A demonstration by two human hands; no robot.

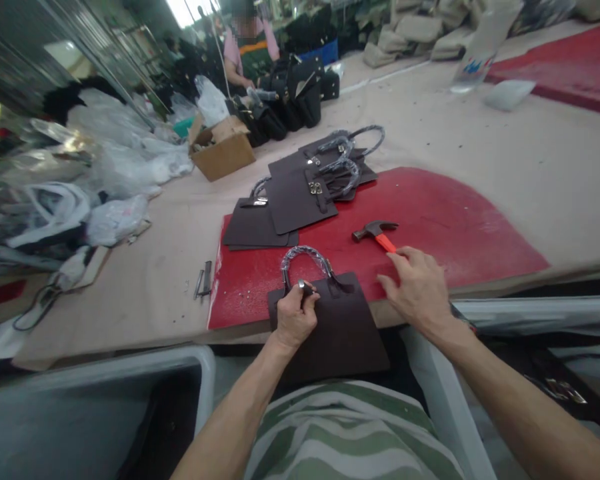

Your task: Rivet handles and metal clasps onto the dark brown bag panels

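Note:
A dark brown bag panel [340, 333] with a plastic-wrapped handle [305, 252] lies over the table's front edge, near my body. My left hand [297, 313] is closed around a small metal tool [303, 287] at the panel's upper part, below the handle. My right hand [417, 287] is spread, its fingertips beside the orange grip of a claw hammer [383, 241] that lies on the red mat [430, 207]. Whether the fingers touch the grip is hard to tell. More brown panels [297, 200] with wrapped handles and metal clasps are piled behind.
Metal rods [203, 280] lie left of the mat. A cardboard box [223, 157], plastic bags [125, 160] and black bags [295, 100] stand farther back, near a seated person. A bottle [473, 67] is at back right. Grey bins [200, 373] sit below the table's front edge.

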